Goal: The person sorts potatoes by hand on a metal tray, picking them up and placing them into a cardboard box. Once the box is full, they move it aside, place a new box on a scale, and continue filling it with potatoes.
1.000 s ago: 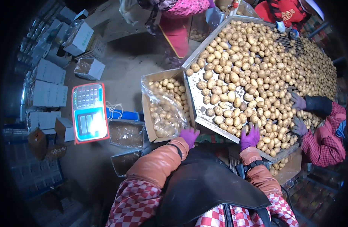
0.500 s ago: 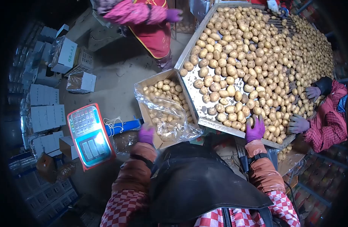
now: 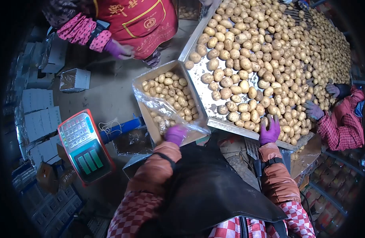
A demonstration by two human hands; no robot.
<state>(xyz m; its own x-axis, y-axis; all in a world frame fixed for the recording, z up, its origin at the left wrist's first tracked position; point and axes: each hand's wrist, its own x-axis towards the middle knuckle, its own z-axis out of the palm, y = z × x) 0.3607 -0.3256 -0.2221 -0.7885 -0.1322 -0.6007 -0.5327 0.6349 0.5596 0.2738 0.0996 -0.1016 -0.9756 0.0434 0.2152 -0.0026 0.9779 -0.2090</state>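
My left hand [image 3: 175, 135], in a purple glove, is closed on the clear plastic liner [image 3: 160, 106] at the near side of an open cardboard box [image 3: 143, 121]. Potatoes [image 3: 176, 93] fill much of that box, and the liner lies over part of them. My right hand [image 3: 269, 131], gloved in purple too, rests at the near rim of a metal sorting table [image 3: 230, 127]. Its fingers are spread among the loose potatoes [image 3: 246, 107] there; no firm grip shows. The box stands against the table's left corner.
A scale [image 3: 87, 146] with a lit display stands to the left. Behind it are stacked white cartons [image 3: 39, 105] and a lined carton [image 3: 75, 80]. One person in a red apron [image 3: 136, 27] stands beyond the box; another's gloved hands [image 3: 314, 110] are over potatoes at the right.
My left hand has moved right, from the box's left corner onto its near side. The liner has shifted, uncovering more potatoes. The red-aproned person has come closer; my right hand has hardly moved.
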